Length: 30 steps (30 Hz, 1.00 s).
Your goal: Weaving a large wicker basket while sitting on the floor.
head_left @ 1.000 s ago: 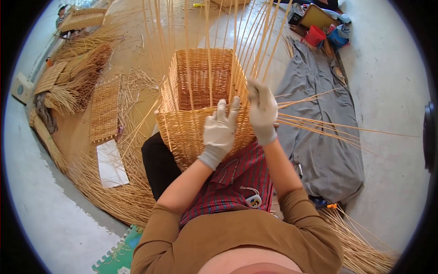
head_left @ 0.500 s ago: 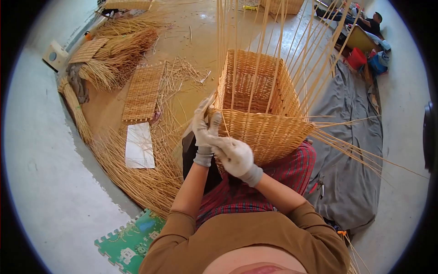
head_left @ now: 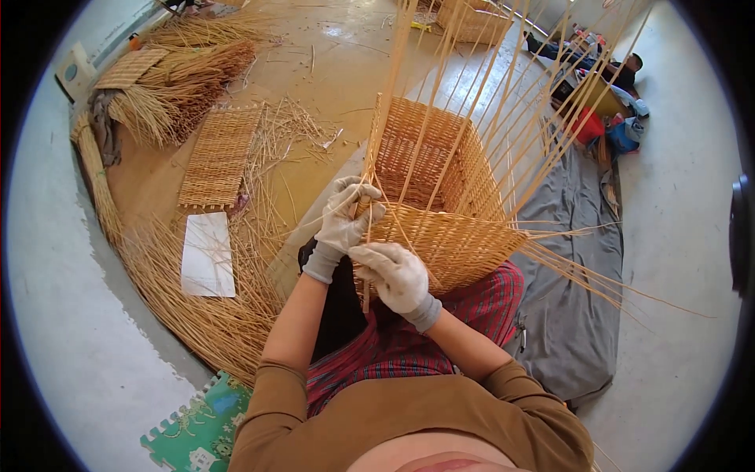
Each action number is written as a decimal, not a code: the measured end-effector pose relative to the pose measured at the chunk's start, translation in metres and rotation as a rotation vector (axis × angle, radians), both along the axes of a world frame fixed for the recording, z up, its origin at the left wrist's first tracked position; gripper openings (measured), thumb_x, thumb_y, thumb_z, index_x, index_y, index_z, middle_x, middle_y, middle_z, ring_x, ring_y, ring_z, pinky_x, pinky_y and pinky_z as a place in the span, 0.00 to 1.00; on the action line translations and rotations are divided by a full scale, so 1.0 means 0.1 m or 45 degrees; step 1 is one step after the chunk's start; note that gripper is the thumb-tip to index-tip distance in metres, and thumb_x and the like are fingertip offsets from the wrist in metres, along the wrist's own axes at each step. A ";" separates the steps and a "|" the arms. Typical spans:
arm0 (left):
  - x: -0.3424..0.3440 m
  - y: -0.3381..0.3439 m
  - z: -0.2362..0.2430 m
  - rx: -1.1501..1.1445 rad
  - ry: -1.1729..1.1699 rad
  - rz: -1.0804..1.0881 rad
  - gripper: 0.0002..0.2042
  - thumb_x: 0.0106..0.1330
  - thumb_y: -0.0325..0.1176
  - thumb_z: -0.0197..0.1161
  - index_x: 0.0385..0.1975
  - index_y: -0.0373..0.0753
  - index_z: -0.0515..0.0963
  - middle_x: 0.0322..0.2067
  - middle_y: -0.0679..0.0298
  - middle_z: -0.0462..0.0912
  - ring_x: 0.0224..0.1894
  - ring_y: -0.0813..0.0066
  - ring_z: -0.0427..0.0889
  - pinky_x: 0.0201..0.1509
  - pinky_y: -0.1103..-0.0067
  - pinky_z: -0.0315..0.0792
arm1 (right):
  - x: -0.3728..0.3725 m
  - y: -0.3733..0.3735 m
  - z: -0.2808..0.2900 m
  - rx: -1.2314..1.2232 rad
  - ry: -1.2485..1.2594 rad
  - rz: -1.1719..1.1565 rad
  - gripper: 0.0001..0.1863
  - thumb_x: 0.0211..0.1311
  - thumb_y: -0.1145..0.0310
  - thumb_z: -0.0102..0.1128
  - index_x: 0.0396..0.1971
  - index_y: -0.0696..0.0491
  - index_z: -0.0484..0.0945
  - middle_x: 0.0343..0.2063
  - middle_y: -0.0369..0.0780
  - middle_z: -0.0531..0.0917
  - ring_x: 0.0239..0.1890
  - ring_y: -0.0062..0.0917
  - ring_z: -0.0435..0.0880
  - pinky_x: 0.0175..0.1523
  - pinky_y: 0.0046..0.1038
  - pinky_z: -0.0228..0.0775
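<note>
A half-woven wicker basket (head_left: 448, 240) rests on my lap, its open top facing up and away. Long upright wicker stakes (head_left: 460, 94) rise from its rim, and loose ends stick out at the near right corner. My left hand (head_left: 344, 219), in a pale work glove, is closed around the near left corner, thumb against the weave. Just below it, my gloved right hand (head_left: 395, 277) has its fingers pinched at a thin wicker strand (head_left: 366, 297) hanging by that corner. The right fingertips partly hide the strand.
On the left lie a large heap of loose wicker rods (head_left: 197, 291), a woven panel (head_left: 220, 157), a white sheet (head_left: 208, 256) and a green foam mat (head_left: 200, 425). A grey cloth (head_left: 570, 299) covers the floor at right. A person (head_left: 627, 72) is at the far right.
The view has shifted, and the basket sits slightly lower left. My hands, overlapping before, have come apart; the left grips the corner while the right is lower, at the strand.
</note>
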<state>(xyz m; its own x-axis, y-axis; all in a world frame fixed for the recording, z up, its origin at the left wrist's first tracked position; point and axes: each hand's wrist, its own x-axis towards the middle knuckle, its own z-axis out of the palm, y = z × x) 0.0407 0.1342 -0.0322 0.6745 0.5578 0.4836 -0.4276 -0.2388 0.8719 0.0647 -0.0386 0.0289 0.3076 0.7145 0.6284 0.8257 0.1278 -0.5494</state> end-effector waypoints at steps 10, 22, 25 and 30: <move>0.18 -0.21 -0.01 -0.447 0.246 0.130 0.30 0.44 0.40 0.87 0.35 0.38 0.69 0.37 0.71 0.68 0.39 0.80 0.68 0.49 0.81 0.69 | 0.67 -0.38 -0.04 0.117 1.414 -0.578 0.12 0.73 0.64 0.61 0.48 0.54 0.84 0.37 0.35 0.88 0.25 0.10 0.80 0.23 0.14 0.66; 0.20 -0.40 0.18 0.429 0.532 0.657 0.29 0.49 0.49 0.84 0.35 0.38 0.71 0.41 0.60 0.68 0.47 0.66 0.67 0.53 0.73 0.67 | 1.14 -0.47 0.14 -0.092 0.136 -0.642 0.20 0.59 0.75 0.70 0.52 0.50 0.82 0.46 0.42 0.86 0.43 0.32 0.87 0.48 0.29 0.79; 0.17 -0.41 -0.04 0.186 0.409 0.595 0.25 0.57 0.40 0.79 0.45 0.36 0.72 0.44 0.63 0.71 0.48 0.71 0.71 0.54 0.76 0.71 | 1.01 -0.85 -0.06 -0.059 -0.168 -0.633 0.17 0.60 0.75 0.69 0.50 0.53 0.81 0.38 0.40 0.85 0.42 0.30 0.87 0.46 0.30 0.79; 0.12 -0.45 -0.21 -0.159 0.093 0.352 0.19 0.70 0.28 0.66 0.59 0.36 0.72 0.54 0.67 0.77 0.51 0.79 0.76 0.54 0.81 0.74 | 0.75 -0.76 0.11 0.297 0.126 -0.763 0.22 0.57 0.77 0.70 0.53 0.50 0.83 0.31 0.37 0.84 0.34 0.22 0.83 0.39 0.26 0.75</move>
<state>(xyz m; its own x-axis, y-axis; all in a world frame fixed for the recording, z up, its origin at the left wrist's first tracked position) 0.0529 0.0894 -0.0531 0.5196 0.7768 0.3557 -0.2962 -0.2267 0.9278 0.1398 -0.1146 0.0400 0.6749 0.2495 0.6944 0.7378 -0.2141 -0.6402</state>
